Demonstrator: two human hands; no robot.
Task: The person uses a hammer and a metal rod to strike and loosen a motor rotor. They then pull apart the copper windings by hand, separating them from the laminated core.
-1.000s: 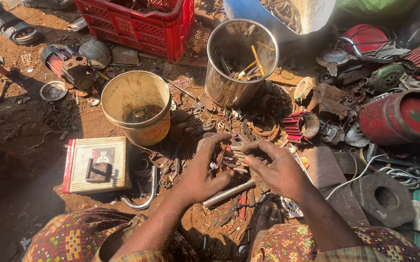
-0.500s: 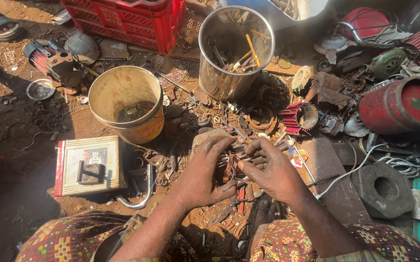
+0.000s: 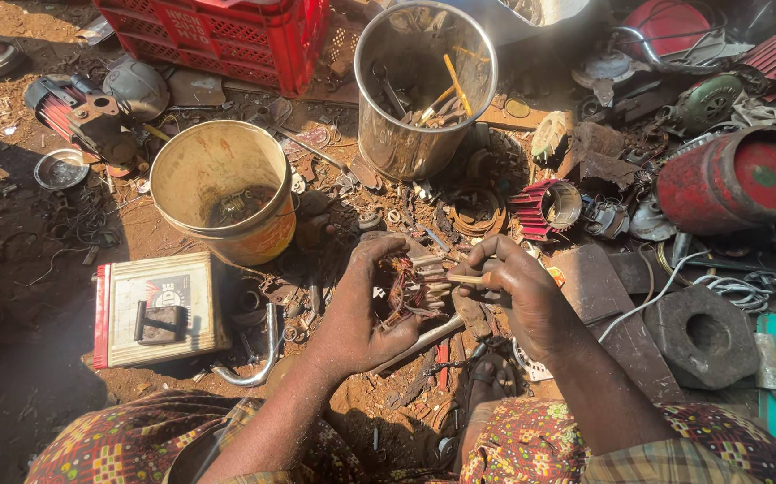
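Copper-wound motor armature [image 3: 406, 285] sits cupped in left hand [image 3: 361, 309], right hand [image 3: 518, 291] touching.

The round plastic bucket [image 3: 223, 188] was dull yellow with an orange band, beside a shiny silver steel pot [image 3: 424, 90]. A bright red slatted plastic crate [image 3: 227, 36] sat behind. The rusty metal cylinder [image 3: 736, 179] was red, its end marked green. The person's trousers [image 3: 540, 444] bore a red-and-yellow print, over reddish-brown dirt ground [image 3: 12, 233].

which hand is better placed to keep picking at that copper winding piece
Right, probably. The right hand pinches a thin tool with its tip at the copper-wound motor part, while the left hand cradles that part.
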